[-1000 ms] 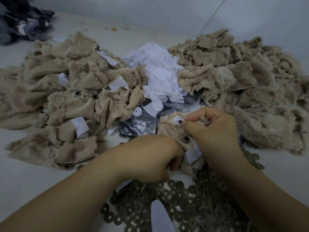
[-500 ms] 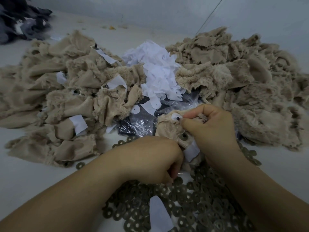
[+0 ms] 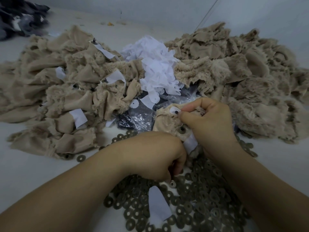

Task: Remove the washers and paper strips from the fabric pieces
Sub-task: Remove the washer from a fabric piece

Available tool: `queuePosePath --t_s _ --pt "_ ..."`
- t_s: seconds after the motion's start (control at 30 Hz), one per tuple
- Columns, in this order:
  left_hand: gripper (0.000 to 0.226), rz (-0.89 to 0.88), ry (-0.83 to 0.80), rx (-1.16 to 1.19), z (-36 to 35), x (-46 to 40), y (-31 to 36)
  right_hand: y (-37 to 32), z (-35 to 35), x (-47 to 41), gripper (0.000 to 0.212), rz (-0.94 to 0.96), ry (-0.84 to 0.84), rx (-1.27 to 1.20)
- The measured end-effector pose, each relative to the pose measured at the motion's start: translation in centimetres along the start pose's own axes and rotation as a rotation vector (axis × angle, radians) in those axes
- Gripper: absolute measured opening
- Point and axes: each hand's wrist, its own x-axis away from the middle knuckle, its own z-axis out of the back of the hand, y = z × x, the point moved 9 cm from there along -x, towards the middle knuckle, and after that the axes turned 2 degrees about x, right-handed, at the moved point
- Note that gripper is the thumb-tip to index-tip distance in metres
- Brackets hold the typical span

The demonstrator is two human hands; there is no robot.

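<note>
I hold a tan furry fabric piece (image 3: 165, 121) in front of me. My right hand (image 3: 207, 121) grips its top, pinching beside a black stud on a white paper disc (image 3: 174, 111). A washer (image 3: 182, 129) sits on the fabric below, and a white paper strip (image 3: 190, 144) hangs from it. My left hand (image 3: 155, 156) is curled at the fabric's lower edge; what its fingers pinch is hidden. A heap of loose grey washers (image 3: 192, 206) lies under both hands, with one white strip (image 3: 157, 203) on it.
A pile of tan fabric with paper strips and studs (image 3: 66, 91) lies at the left. Another tan pile (image 3: 242, 69) lies at the right. White paper strips (image 3: 155, 67) are heaped between them above a crinkled plastic bag (image 3: 137, 119). Dark fabric (image 3: 20, 15) lies far left.
My left hand has dropped lower toward the washer heap. The right hand still holds the fabric top, shifted only slightly.
</note>
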Motion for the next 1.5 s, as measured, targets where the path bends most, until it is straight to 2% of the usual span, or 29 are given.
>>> queuePosePath --t_s 0.13,0.3,0.47,0.67,0.77,0.9,1.17,1.3,1.37,1.5 --pt "0.01 -0.034 0.148 -0.12 2.1 1.1 0.9 0.2 0.1 0.0 0.017 -0.008 0.004 -0.001" --pt "0.009 -0.023 0.2 -0.094 2.7 1.1 0.9 0.4 0.2 -0.2 0.019 -0.013 0.003 0.014" --pt "0.015 -0.065 0.154 -0.066 2.3 1.2 1.5 0.4 0.3 -0.2 0.014 -0.023 0.008 0.016" --pt "0.006 -0.127 0.119 0.039 2.5 1.4 2.3 0.5 0.2 -0.3 0.013 -0.017 0.009 0.016" --pt "0.023 -0.141 0.06 0.021 1.7 1.4 2.7 0.7 0.1 -0.4 0.012 -0.02 0.009 0.006" --pt "0.023 -0.106 0.105 -0.087 1.3 0.9 2.3 0.8 0.1 -0.4 0.013 -0.019 0.009 0.004" --pt "0.003 -0.088 0.106 0.013 1.5 0.8 1.8 0.9 0.2 -0.5 0.014 -0.02 0.012 0.008" --pt "0.016 -0.121 0.151 0.038 1.7 0.9 1.8 0.9 0.2 -0.5 0.013 -0.022 0.01 0.026" --pt "0.025 -0.13 0.117 0.063 1.3 0.7 2.0 0.8 0.2 -0.5 0.014 -0.021 0.009 0.029" --pt "0.015 -0.129 0.107 0.027 0.9 0.5 2.3 0.7 0.1 -0.4 0.014 -0.033 -0.002 0.02"
